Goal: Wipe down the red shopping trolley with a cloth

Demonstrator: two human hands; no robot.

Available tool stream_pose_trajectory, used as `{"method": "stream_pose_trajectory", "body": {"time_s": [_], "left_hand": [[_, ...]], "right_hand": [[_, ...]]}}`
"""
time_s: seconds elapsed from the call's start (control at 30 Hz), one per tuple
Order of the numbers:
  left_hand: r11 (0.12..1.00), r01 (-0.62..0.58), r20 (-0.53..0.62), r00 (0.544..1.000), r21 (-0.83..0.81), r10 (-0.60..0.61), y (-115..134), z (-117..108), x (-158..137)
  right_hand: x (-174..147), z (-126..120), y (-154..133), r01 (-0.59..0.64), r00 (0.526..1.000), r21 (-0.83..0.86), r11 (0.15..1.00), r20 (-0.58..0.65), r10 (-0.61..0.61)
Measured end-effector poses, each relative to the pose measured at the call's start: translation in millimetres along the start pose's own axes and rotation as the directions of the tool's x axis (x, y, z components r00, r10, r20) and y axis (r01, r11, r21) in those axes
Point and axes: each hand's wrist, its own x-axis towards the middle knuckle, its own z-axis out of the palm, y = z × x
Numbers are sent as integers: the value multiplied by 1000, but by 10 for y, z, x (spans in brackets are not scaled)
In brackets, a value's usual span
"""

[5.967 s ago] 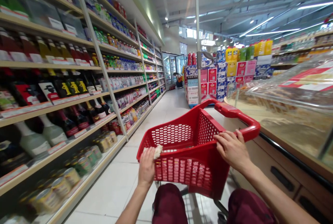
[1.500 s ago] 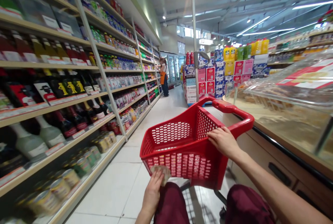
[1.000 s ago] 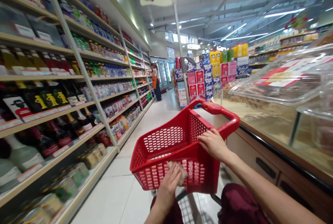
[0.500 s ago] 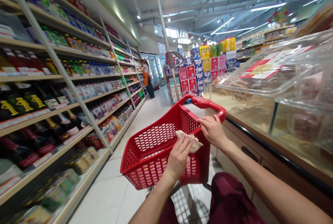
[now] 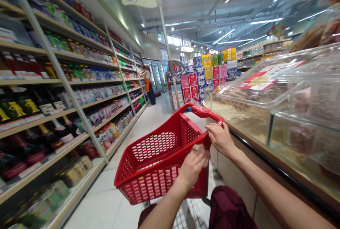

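Observation:
A red plastic shopping cart (image 5: pixel 156 172) with perforated basket walls stands in front of me. My left hand (image 5: pixel 191 168) presses a crumpled, off-white cloth (image 5: pixel 199 148) against the outside of the basket near its back corner. Part of that cloth is under the fingers, and its edge is smeared by motion. Higher up on the right, my right hand (image 5: pixel 220 137) grips the cart's red frame where the side meets the handle (image 5: pixel 203 111). The basket's inside shows nothing lying in it.
Shelves (image 5: pixel 87 105) of bottles and cans line the left. Close on the right is a wooden display counter (image 5: pixel 239 129) with clear plastic food boxes (image 5: pixel 265 76). Further ahead, a person in an orange apron (image 5: pixel 147 84) faces the shelves, near stacked cartons (image 5: pixel 191 85).
My left hand has slid the cloth to the right along the basket's side, toward the back corner. The right hand stays on the cart frame. The view has shifted slightly.

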Motion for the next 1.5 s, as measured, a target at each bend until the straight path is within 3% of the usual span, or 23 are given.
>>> {"method": "stream_pose_trajectory", "body": {"time_s": [0.1,0.2,0.27,0.33,0.4,0.47,0.53,0.6,0.67,0.77,0.83,0.93,1.07,1.13,1.27,1.33,1.4,1.5], "left_hand": [[999,10,75,997,-39,-7,60,36,-186],[998,34,-47,998,-49,-36,21,-58,27],[987,152,-142,977,-44,-157,-41,-97,274],[972,231,-162,959,-34,-233,-106,-86,384],[969,248,-146,959,6,-245,-166,-60,242],[961,268,-138,957,64,-257,-229,-69,-104],[938,329,-144,939,108,-313,-298,-123,-473],[914,388,-159,916,119,-368,-344,-171,-659],[905,413,-171,904,99,-393,-338,-153,-578],[927,369,-152,922,72,-355,-297,-34,-213],[935,344,-124,935,86,-333,-321,-4,-141],[922,361,-100,932,143,-349,-448,-138,-574],[857,471,-108,882,209,-459,-599,-399,-1294],[847,493,-120,870,197,-478,-572,-359,-1265],[863,480,-145,876,156,-460,-427,-46,-698],[872,463,-131,885,158,-446,-423,3,-616],[872,456,-117,890,180,-441,-502,-85,-836],[836,493,-141,870,239,-473,-709,-370,-1425]], "right_hand": [[-3,-10,14,20,1000,11,1000,23,-20],[18,-7,2,-4,1000,18,1000,17,4],[33,0,-22,-28,1000,10,1000,1,28],[39,4,-46,-27,1000,-15,1000,2,27],[33,-3,-66,-10,1000,-43,999,22,11],[24,-18,-94,-18,999,-65,998,37,21],[21,-26,-156,-36,998,-90,995,40,40],[28,-6,-262,-32,998,-109,994,53,38],[35,51,-397,12,996,-95,995,89,-3],[25,175,-553,79,986,-58,995,149,-70],[10,239,-572,103,982,-59,993,162,-93],[1,274,-508,117,981,-53,992,162,-107],[-4,293,-489,80,986,-66,995,155,-68],[-18,315,-541,72,987,-83,994,151,-59],[-55,349,-611,130,981,-84,988,157,-116],[-63,344,-589,150,978,-77,986,160,-136],[-64,330,-556,150,977,-68,986,164,-137],[-69,321,-550,144,978,-55,988,160,-134]]}}
